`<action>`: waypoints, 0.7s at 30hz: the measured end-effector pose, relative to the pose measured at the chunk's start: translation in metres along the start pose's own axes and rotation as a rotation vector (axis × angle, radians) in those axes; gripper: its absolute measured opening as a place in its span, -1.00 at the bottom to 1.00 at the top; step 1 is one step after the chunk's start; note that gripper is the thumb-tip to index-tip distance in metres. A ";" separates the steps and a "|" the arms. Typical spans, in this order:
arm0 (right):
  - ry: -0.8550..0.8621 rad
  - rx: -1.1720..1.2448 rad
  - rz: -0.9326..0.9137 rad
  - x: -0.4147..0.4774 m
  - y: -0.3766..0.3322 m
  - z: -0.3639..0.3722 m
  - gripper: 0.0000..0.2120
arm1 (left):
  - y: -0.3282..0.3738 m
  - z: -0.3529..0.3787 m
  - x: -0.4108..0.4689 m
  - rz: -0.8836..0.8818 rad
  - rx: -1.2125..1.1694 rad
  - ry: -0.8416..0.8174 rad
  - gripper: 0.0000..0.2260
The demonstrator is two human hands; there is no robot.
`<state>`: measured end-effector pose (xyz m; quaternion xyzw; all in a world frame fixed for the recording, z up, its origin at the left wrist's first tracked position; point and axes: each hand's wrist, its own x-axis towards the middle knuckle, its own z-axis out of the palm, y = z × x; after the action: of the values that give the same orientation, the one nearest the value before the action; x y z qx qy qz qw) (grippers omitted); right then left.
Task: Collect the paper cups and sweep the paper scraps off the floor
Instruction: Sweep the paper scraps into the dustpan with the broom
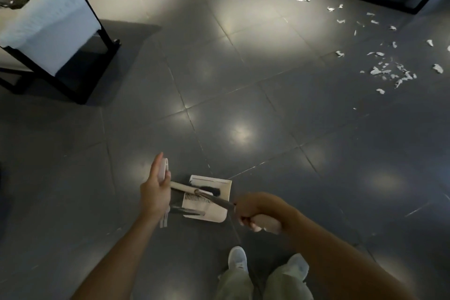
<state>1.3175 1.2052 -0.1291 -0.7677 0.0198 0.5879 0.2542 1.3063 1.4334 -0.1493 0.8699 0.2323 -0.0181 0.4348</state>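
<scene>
Dark grey tiled floor (243, 95) lies under me, shiny with pale patches of reflected light; my left hand (155, 190) has its fingers straight along a flat white handle (163, 169), with the thumb pressing it from the other side, so it is pinched rather than wrapped; my right hand (255, 214) is curled tightly round a pale grip (266, 223), and a dark pole (216, 198) runs from it down and to the left; below and between the hands sits a white dustpan (214, 209) on the tiles, with a brush (209, 189) of black bristles lying across its top; my pale shoes (237, 258) stand just behind it; the paper scraps (389, 72) are well apart from the pan, scattered to the far right in a loose trail towards a black-framed piece of furniture (389, 0); another black-framed white unit (56, 29) stands at the far left.
</scene>
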 end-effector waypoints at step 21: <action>0.316 0.901 -0.017 -0.109 0.205 -0.268 -0.79 | 0.270 0.204 0.077 0.427 0.071 -0.273 -0.58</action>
<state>1.4553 0.8872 -0.0568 -0.6613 0.3048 0.3948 0.5604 1.5230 1.1685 -0.0920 0.9035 -0.0182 -0.0514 0.4252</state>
